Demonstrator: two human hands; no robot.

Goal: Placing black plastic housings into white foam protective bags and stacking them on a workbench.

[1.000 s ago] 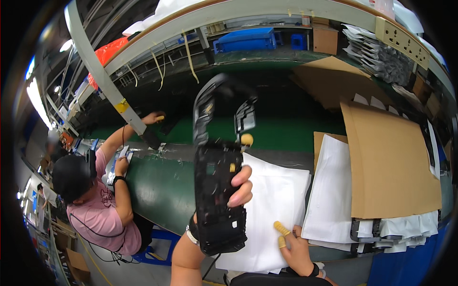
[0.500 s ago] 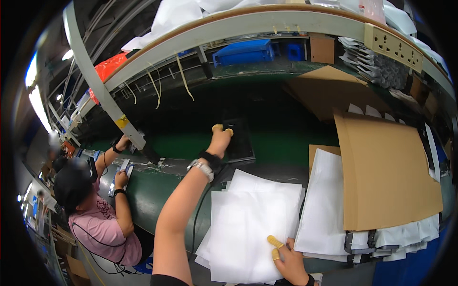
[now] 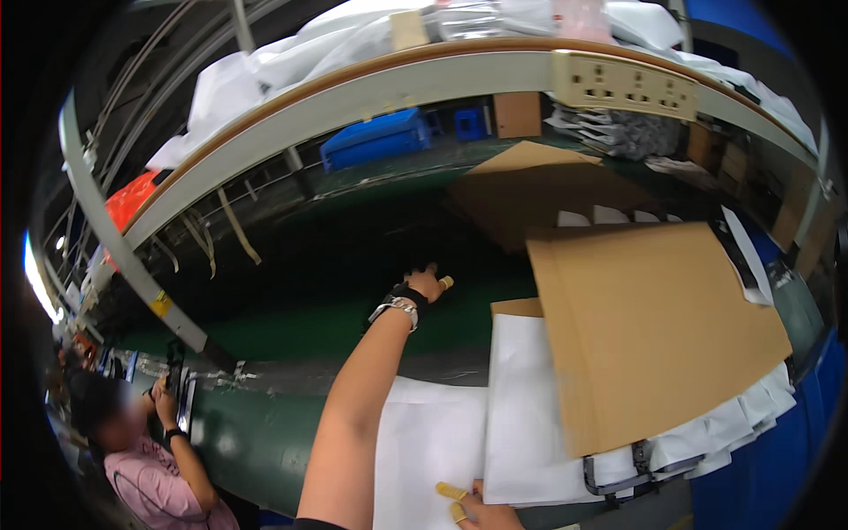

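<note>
Since the earlier frame the left hand [image 3: 424, 284] has stretched further out over the dark green conveyor belt [image 3: 291, 327], and the black moulded plastic part that lay under it then is hard to make out now; only a dark shape shows just beyond the fingertips, so I cannot tell if the hand touches it.

At the far left, a co-worker in a pink shirt [image 3: 150, 477] sits beside the belt and holds a black part [image 3: 181, 389] with both hands. Above this person a grey metal frame bar [image 3: 106, 238] goes up at an angle.

In the middle, the person's left forearm reaches from the lower edge up to the belt. A silver metal bracelet [image 3: 395, 309] and a black wrist band sit on the wrist, and one fingertip wears a yellow rubber cot. The fingers are loosely curled and hold nothing that I can see.

Below it lies a stack of white plastic bags [image 3: 433, 442]. The right hand [image 3: 481, 511] rests at the lower edge of these bags, with yellow cots on two fingertips; it presses flat and grips nothing.

To the right, a large brown cardboard sheet [image 3: 654, 327] lies on top of another stack of white bags [image 3: 521, 397].
</note>
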